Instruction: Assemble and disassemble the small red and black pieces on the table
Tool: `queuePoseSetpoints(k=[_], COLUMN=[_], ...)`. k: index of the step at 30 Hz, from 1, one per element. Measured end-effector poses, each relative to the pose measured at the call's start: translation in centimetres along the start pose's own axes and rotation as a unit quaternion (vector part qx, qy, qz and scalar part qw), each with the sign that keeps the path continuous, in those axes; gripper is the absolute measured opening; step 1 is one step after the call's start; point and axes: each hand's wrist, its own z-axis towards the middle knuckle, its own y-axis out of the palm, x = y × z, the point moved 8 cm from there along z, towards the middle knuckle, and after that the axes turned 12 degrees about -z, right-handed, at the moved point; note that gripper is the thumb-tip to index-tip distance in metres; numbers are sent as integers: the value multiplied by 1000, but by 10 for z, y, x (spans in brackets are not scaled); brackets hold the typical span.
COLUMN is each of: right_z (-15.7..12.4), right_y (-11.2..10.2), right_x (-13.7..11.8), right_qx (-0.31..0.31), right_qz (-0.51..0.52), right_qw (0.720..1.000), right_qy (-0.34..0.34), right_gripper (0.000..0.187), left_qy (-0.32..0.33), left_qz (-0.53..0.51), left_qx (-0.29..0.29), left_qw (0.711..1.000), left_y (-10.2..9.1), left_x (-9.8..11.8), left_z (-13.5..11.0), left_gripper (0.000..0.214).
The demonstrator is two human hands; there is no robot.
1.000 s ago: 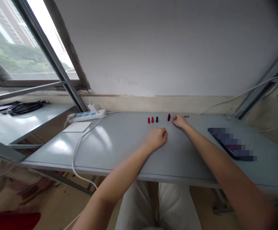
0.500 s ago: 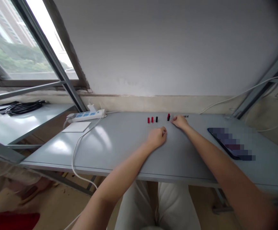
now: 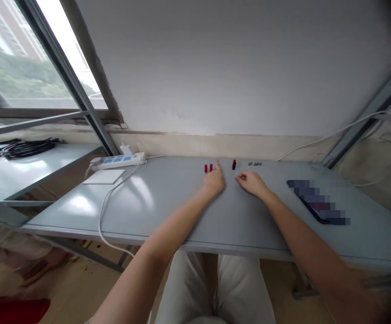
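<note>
My left hand is over the table just right of two upright red cylinders. Its index finger stretches toward the wall, covering the spot where a black cylinder stood; whether it touches that cylinder is hidden. Farther right, my right hand has thumb and fingertips pressed together close above the tabletop. Anything in that pinch is too small to make out. Beyond and between the hands stands a black cylinder with a red one right behind it. Several small grey metal pieces lie near the wall, past my right hand.
A pixelated phone-like slab lies on the right of the grey table. At left are a white power strip, a flat white box and a cable hanging over the front edge. Metal posts flank the table.
My left hand has moved forward and slightly left, its index finger now extended over the black cylinder's spot. My right hand has drawn back toward me, uncovering more grey pieces.
</note>
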Motion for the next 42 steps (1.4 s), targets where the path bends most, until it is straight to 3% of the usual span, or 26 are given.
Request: queuePoseSetpoints(k=[5,9,13,17,23,31,35,42], right_z=[0,1,2,1,1,2,-1,-3], right_y=[0,-2,-1,6,2,3,3,-9], right_x=[2,2,4,-4,-11,-6,-12,-17], right_qx=[2,30,39,-4,10,14,-11,12], right_qz=[23,55,120,189,228,296,272,234], right_qw=[1000,998,991,982,974,955,962,971], right_qy=[4,14,35,14,-15,-9,-25,-44], right_gripper=[18,23,38,42,37,33,34,29], left_qy=[36,64,1,-27,-54,-67,-70,-67], left_qz=[18,-127,-382,-505,-504,-583,-602,-598], left_qx=[29,57,20,-8,-10,-3,1,17], left_qw=[999,988,924,863,862,810,795,799], left_y=[-3,-10,0,6,3,8,7,6], left_x=[3,8,0,-4,-10,-9,-10,-10], left_z=[10,9,1,-12,-19,-20,-20,-21], left_gripper=[45,27,26,27,28,23,22,22])
